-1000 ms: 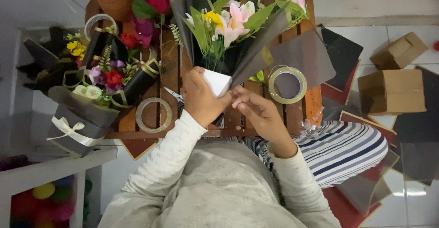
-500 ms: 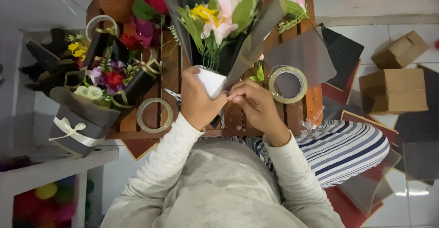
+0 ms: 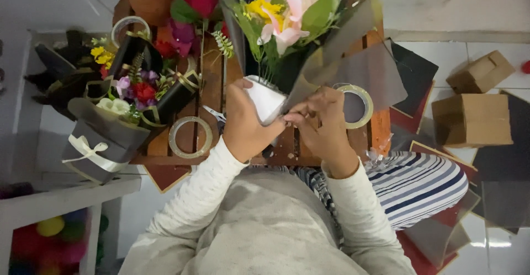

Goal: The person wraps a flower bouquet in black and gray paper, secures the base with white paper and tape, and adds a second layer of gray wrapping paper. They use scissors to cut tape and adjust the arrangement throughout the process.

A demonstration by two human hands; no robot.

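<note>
My left hand [image 3: 245,123] grips the white wrapped base [image 3: 265,98] of a flower bouquet [image 3: 290,15] with pink and yellow blooms and green leaves, held upright over a wooden slatted table [image 3: 207,82]. My right hand [image 3: 323,123] pinches the dark translucent wrapping sheet [image 3: 342,49] against the bouquet's base, fingertips next to the left hand. The wrapping fans out to the right of the flowers.
Two tape rolls lie on the table: one [image 3: 190,137] left of my hands, one [image 3: 356,105] right. Finished bouquets in dark wrap [image 3: 99,137] sit at left. Scissors [image 3: 212,113] lie by my left hand. Cardboard boxes [image 3: 472,118] and dark sheets [image 3: 414,71] are on the floor at right.
The bouquet has been lifted and tilted more upright, closer to the camera. Both hands stayed at its base, the right fingers shifting along the wrapping edge.
</note>
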